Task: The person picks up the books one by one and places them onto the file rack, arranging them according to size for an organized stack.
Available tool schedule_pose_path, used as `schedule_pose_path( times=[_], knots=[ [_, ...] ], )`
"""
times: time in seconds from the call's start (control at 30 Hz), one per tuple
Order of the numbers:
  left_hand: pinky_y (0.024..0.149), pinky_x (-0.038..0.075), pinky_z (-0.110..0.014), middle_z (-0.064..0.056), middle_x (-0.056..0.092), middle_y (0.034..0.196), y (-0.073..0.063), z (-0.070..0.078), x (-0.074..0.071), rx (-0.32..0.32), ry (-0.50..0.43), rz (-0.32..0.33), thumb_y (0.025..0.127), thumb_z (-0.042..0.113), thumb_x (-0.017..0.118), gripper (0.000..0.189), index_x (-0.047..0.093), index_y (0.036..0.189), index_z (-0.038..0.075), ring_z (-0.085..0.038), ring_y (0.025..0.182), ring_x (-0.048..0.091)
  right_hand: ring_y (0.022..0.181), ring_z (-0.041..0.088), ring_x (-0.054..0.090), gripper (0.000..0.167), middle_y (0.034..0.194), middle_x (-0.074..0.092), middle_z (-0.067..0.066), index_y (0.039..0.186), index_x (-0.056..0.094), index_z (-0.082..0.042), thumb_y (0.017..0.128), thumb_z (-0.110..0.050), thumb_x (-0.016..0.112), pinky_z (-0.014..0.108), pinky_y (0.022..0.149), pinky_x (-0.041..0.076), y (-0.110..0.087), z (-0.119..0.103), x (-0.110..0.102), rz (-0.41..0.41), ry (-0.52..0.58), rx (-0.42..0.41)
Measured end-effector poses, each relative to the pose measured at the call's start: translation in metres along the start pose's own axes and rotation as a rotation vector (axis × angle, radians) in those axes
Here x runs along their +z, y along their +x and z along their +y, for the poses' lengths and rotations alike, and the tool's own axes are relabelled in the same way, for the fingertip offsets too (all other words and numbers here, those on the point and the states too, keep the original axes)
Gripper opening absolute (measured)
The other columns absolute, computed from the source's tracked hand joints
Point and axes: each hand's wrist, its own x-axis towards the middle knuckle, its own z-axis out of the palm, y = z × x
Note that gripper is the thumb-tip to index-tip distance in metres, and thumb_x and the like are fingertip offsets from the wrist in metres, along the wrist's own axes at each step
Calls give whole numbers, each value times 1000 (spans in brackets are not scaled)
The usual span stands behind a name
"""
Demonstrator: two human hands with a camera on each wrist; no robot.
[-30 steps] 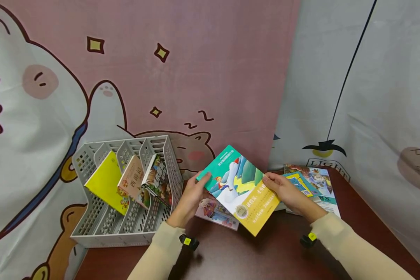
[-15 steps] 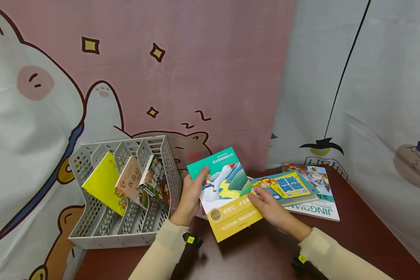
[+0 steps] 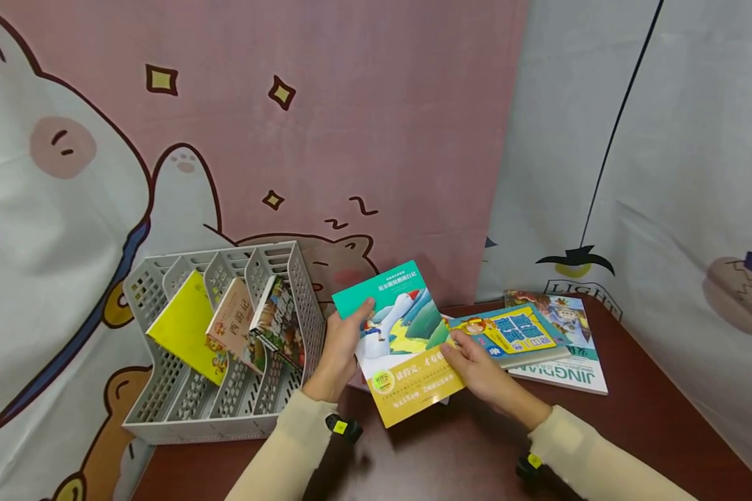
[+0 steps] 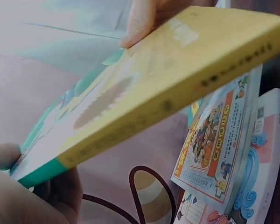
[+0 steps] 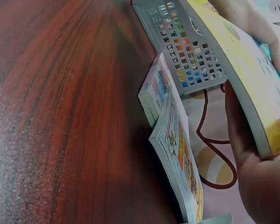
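Observation:
Both hands hold up a paperback book (image 3: 404, 334) with a green top, a goose picture and a yellow lower band. My left hand (image 3: 340, 344) grips its left edge, thumb on the cover. At the lower right edge, my right hand (image 3: 479, 369) pinches it with the thumb on the front. In the left wrist view the book's yellow spine (image 4: 163, 105) faces the camera, tilted. Below and behind the held book lie other books, among them a blue and yellow book (image 3: 510, 334) near my right hand. The fingers behind the cover are mostly hidden in the head view.
A grey slotted book rack (image 3: 203, 431) stands on the left of the brown table (image 3: 413, 459). In its compartments lean a yellow book (image 3: 191, 330), a beige book (image 3: 233, 323) and a dark picture book (image 3: 282, 320). A large white-bordered book (image 3: 585, 369) lies at the right.
The held book has turned clockwise, so its text sits more upright, and shifted a little left. My right hand moved left and down with it, uncovering the blue and yellow book.

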Motion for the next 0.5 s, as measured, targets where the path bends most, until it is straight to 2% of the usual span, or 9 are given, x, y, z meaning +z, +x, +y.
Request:
schedule_pose_path(
  times=[0.27,0.5],
  knots=[
    [85,70,-42,-11,83,108,-3,7,0,120,11,42,96,46,87,49,74,123,8,-24,93,84,98,15,78,49,121,78,17,152,43,3,121,-35,45,30,86,66,6,-5,2,-51,-13,-57],
    [80,69,-37,-8,83,101,-10,16,-6,216,118,86,97,41,88,39,80,117,8,-21,85,83,96,17,74,58,116,77,12,156,52,-6,117,-48,54,27,87,61,13,-6,8,-19,-101,44]
  ],
)
